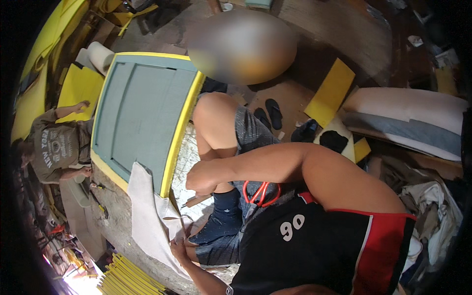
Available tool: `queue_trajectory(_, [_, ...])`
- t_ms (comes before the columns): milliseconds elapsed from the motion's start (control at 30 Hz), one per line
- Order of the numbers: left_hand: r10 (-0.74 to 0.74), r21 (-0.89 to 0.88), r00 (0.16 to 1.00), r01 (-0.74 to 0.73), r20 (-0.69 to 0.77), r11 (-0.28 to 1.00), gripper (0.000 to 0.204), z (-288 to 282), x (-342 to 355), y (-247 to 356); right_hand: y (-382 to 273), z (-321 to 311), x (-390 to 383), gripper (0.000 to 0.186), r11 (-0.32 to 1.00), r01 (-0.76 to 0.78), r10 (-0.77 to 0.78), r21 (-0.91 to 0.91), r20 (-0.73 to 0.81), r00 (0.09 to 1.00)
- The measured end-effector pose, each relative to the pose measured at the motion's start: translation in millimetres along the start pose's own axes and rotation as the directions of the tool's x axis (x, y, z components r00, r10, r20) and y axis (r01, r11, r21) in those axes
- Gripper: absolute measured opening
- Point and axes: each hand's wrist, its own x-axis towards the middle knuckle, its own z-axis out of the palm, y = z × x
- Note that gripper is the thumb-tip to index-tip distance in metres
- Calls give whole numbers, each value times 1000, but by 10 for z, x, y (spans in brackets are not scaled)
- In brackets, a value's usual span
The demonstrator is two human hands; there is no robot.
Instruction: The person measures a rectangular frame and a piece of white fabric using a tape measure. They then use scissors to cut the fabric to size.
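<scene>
Left hand (pixel 180 249) pinches pale grey fabric (pixel 152 227) overlapping corner of yellow-edged grey-green panel (pixel 152 105); right hand (pixel 199 179) fisted, contents hidden; red-handled scissors (pixel 261 194) against dark shorts (pixel 252 130).

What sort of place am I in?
It looks like an upholstery workshop, judging by the pale fabric, the yellow strips and the yellow-edged grey-green panel.

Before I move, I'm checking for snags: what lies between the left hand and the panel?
The head view shows cloth, running from the left hand to the panel.
</scene>
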Motion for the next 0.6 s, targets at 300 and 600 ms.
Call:
queue_trajectory(300, [-63, -197, 890, -31, -451, 980, 37, -39, -208, 274, -40, -116, -53, 35, 1000, -21, 22, -3, 75, 997])
queue_trajectory(600, [-192, -339, 812, -7, -551, 941, 45, -65, -341, 373, -132, -131, -24, 38, 990, -137, 143, -46, 167, 976])
